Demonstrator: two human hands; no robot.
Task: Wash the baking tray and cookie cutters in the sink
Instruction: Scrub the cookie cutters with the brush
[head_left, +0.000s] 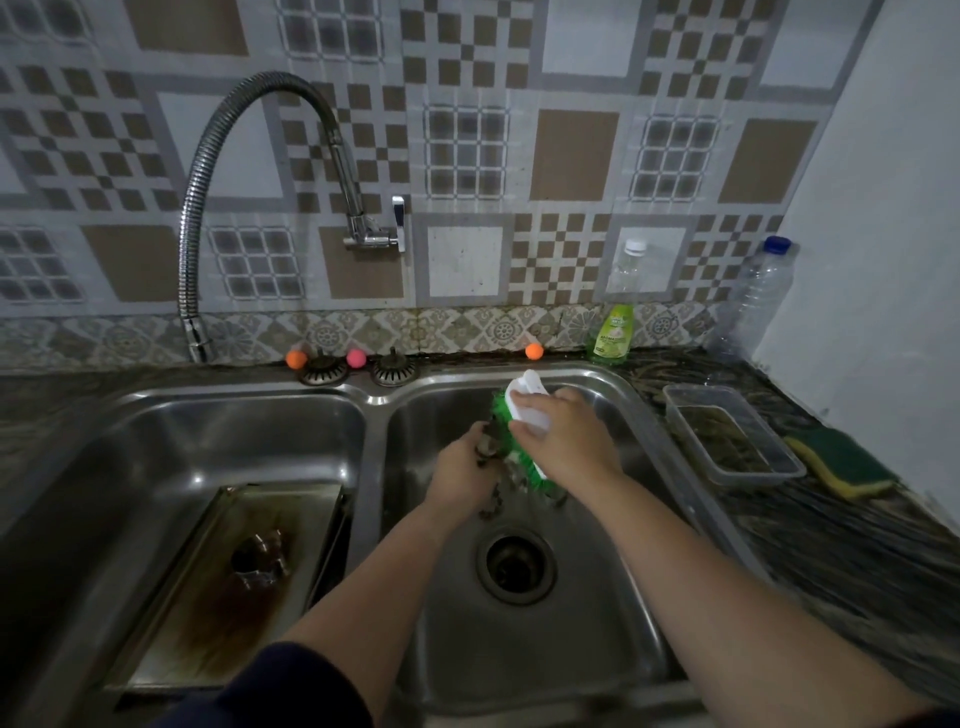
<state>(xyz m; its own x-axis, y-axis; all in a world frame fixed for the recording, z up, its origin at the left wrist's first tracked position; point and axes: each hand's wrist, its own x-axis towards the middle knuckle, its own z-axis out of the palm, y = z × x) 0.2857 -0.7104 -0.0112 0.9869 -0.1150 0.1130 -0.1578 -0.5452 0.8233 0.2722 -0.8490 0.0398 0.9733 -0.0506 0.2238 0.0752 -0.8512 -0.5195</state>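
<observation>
Currently, over the steel double sink's (639, 400) right basin, your right hand (563, 441) grips a white-backed green-bristled scrub brush (524, 415); your left hand (460, 473) pinches a small metal cookie cutter (488, 447). Stained rectangular baking tray (218, 587) lies in left basin. Green soap bottle (613, 332) behind sink, label unreadable.

A dark, streaked stone counter (831, 545) carries a steel double sink (374, 415). At the far edge behind the basins lie two orange balls (296, 358) (534, 351), a pink ball (356, 358) and two metal strainers (322, 372) (395, 370). Far right stand a green soap bottle (615, 322) and a clear bottle (753, 301). Right of the sink sit a clear plastic container (727, 436) and, just beside it, a green-and-yellow sponge (841, 465).
</observation>
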